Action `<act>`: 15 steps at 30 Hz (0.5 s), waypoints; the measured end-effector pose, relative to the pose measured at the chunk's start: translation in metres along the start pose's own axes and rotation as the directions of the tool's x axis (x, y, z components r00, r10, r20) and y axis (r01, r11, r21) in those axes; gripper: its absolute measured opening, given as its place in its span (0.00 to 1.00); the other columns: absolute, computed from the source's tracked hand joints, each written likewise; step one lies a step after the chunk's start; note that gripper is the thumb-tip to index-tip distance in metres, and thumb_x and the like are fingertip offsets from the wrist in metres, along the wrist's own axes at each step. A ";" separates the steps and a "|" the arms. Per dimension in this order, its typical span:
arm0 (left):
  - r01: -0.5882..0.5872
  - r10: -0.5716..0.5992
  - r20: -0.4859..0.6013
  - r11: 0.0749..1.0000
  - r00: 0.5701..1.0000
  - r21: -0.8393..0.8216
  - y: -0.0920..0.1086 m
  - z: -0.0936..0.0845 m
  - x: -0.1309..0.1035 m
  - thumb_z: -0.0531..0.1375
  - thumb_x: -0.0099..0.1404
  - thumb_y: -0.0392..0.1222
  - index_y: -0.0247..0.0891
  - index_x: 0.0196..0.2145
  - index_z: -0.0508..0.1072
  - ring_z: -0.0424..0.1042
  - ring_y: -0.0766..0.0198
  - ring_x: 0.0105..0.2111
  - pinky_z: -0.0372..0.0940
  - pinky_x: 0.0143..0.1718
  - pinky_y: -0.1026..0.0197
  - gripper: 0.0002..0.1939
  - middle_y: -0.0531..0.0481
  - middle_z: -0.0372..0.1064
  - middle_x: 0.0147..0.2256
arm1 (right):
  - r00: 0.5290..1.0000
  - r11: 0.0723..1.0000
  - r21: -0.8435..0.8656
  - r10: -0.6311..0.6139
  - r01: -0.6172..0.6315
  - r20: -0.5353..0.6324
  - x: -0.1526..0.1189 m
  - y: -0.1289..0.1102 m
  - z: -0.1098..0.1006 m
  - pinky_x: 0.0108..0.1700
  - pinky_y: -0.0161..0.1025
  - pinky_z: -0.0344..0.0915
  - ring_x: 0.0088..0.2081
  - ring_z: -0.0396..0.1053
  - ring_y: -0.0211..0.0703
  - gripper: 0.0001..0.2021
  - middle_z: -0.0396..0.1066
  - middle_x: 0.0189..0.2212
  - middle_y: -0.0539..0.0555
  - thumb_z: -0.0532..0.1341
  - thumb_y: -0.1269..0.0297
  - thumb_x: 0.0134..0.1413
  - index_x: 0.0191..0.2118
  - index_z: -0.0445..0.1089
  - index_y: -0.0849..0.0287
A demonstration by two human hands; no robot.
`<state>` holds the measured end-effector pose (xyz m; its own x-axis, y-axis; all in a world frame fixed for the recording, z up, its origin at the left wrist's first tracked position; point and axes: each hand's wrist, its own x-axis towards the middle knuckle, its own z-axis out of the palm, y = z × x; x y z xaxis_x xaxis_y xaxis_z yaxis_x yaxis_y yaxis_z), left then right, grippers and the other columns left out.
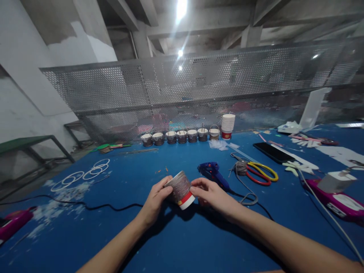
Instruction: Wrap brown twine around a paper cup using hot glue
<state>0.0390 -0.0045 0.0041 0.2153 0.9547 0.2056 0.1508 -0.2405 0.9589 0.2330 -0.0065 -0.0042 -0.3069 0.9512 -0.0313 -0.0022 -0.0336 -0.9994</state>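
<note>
A paper cup (pixel 181 189) is held tilted over the table, its body wrapped in grey-brown yarn and a red and white band showing at its lower end. My left hand (pixel 156 196) grips it from the left, thumb on the near side. At the cup's right side, my right hand (pixel 209 194) has its fingers curled with the tips against the yarn; whether a strand is pinched there is too small to tell. Just behind the right hand lies a blue glue gun (pixel 214 174). A ball of grey yarn (pixel 241 167) rests to its right, loose strands trailing from it.
Several wrapped cups (pixel 181 137) line the back, beside a stack of paper cups (pixel 228 125). White rings (pixel 92 171) lie left. Red and yellow rings (pixel 263 174), a phone (pixel 273 152) and a magenta power strip (pixel 338 201) are right. A black cable (pixel 113 207) crosses the table.
</note>
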 end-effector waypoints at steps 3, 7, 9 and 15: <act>-0.068 0.070 -0.014 0.995 0.997 0.078 0.003 -0.001 0.001 0.53 0.60 0.50 0.38 0.27 0.70 0.66 0.59 0.33 0.64 0.39 0.57 0.14 0.49 0.66 0.29 | 0.998 0.999 0.049 0.014 -0.016 0.054 -0.001 0.001 0.002 0.23 0.31 0.52 0.20 0.56 0.32 0.12 0.61 0.22 0.45 0.61 0.57 0.52 0.37 0.65 0.61; -0.126 0.153 -0.080 0.955 0.985 0.270 0.008 0.000 0.001 0.54 0.61 0.44 0.41 0.36 0.73 0.67 0.56 0.42 0.63 0.45 0.58 0.09 0.48 0.70 0.38 | 0.989 0.987 -0.101 -0.130 0.123 -0.068 0.000 0.004 0.000 0.22 0.31 0.50 0.21 0.54 0.32 0.11 0.60 0.22 0.44 0.61 0.60 0.52 0.37 0.65 0.61; -0.115 0.143 -0.070 0.946 0.987 0.304 0.006 0.003 0.000 0.55 0.61 0.42 0.42 0.43 0.72 0.68 0.56 0.44 0.64 0.44 0.57 0.13 0.47 0.70 0.43 | 0.980 0.966 -0.213 -0.169 0.144 -0.105 0.001 0.005 -0.001 0.21 0.31 0.48 0.20 0.52 0.32 0.10 0.57 0.19 0.42 0.61 0.61 0.54 0.38 0.66 0.61; -0.082 0.114 -0.067 0.929 0.991 0.360 -0.003 0.014 -0.004 0.61 0.55 0.42 0.41 0.49 0.67 0.70 0.57 0.41 0.67 0.42 0.55 0.22 0.45 0.68 0.46 | 0.966 0.914 -0.363 -0.234 0.178 -0.114 -0.002 0.005 0.001 0.22 0.30 0.52 0.20 0.55 0.32 0.07 0.61 0.20 0.44 0.60 0.65 0.55 0.38 0.66 0.62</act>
<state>0.0513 -0.0098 -0.0025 0.1659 0.9308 0.3258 0.4700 -0.3651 0.8036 0.2323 -0.0086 -0.0088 -0.1874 0.9613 0.2019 0.2891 0.2504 -0.9240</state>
